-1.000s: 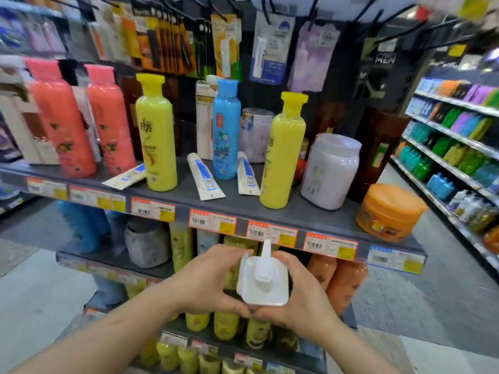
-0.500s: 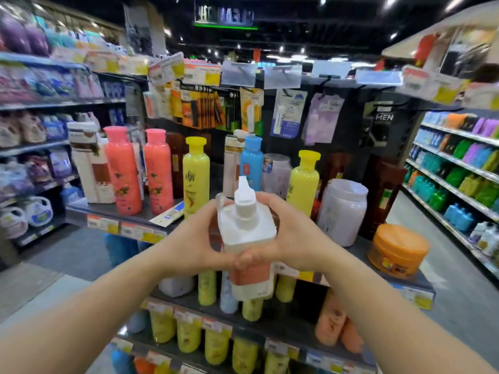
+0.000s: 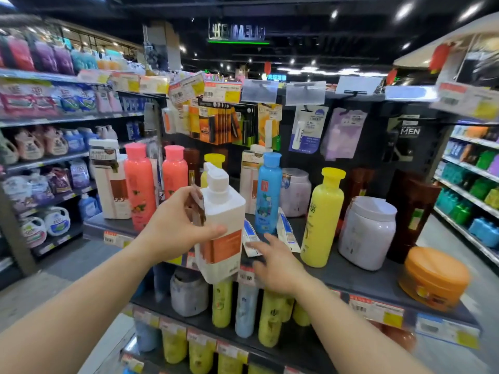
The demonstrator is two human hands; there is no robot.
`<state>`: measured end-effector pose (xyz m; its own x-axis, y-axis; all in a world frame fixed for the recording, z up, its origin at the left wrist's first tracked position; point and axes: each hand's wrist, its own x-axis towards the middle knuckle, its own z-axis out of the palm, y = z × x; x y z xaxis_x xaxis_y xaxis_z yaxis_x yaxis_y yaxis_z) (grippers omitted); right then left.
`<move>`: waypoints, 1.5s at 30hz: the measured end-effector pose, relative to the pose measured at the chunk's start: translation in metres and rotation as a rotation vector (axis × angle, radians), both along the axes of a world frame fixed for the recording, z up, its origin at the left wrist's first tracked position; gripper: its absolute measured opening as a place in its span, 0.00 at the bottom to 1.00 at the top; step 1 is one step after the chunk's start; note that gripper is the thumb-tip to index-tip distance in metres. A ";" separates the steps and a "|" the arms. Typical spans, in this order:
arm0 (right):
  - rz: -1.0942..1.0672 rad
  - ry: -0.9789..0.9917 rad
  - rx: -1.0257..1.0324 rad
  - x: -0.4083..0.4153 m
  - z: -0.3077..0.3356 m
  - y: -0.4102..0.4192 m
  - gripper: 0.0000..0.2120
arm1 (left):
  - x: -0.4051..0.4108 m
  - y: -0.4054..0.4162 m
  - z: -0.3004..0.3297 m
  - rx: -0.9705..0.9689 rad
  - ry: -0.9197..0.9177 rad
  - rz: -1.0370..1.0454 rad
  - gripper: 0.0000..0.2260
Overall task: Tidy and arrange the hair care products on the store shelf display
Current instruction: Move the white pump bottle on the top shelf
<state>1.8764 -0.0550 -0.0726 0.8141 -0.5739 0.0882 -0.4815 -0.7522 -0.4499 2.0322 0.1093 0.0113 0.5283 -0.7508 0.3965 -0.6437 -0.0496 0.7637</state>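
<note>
Since half a second ago: pump bottle [image 3: 221, 233] now carried by the left hand [image 3: 172, 228] alone; right hand [image 3: 275, 263] let go and dropped toward the shelf [image 3: 359, 276] front edge.

Largest first. Shelf: grey, price tags along the front edge, crowded toward the back. Pump bottle: white, square-shouldered, orange label band, held upright with a slight tilt, above and in front of the shelf's front edge, near its middle, not yet set down. Probably heavy if full; stiff plastic walls, smooth and likely slick. Best taken around the flat body, as now, never by the pump head, which could turn or pop. A brown tag hangs by the neck, loose against the fingers. Yellow bottle [image 3: 321, 220], upright toward the right; blue bottle [image 3: 268, 193] behind the middle. Tubes [image 3: 286, 230] lying flat near the front edge, soft and light, easily nudged aside.

Left hand: wrapped round the bottle's body, thumb across the front. Right hand: fingers spread and straight, holding nothing, reaching at a tube [image 3: 249, 240] by the front edge, likely clearing a spot.
</note>
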 end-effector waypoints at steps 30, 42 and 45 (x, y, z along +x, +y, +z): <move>-0.255 0.358 -0.257 -0.026 -0.011 0.009 0.40 | -0.031 -0.114 0.005 0.133 0.025 0.235 0.34; -0.206 0.062 -0.246 -0.041 -0.023 0.011 0.35 | -0.035 -0.142 -0.001 0.178 -0.003 0.362 0.31; -0.197 0.033 -0.237 -0.044 -0.022 0.012 0.34 | -0.038 -0.142 -0.007 0.135 0.013 0.376 0.32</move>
<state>1.8326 -0.0434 -0.0950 0.6936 -0.6880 0.2134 -0.6403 -0.7246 -0.2549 1.9940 -0.0326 0.0043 0.7805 -0.5490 0.2989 -0.5519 -0.3807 0.7420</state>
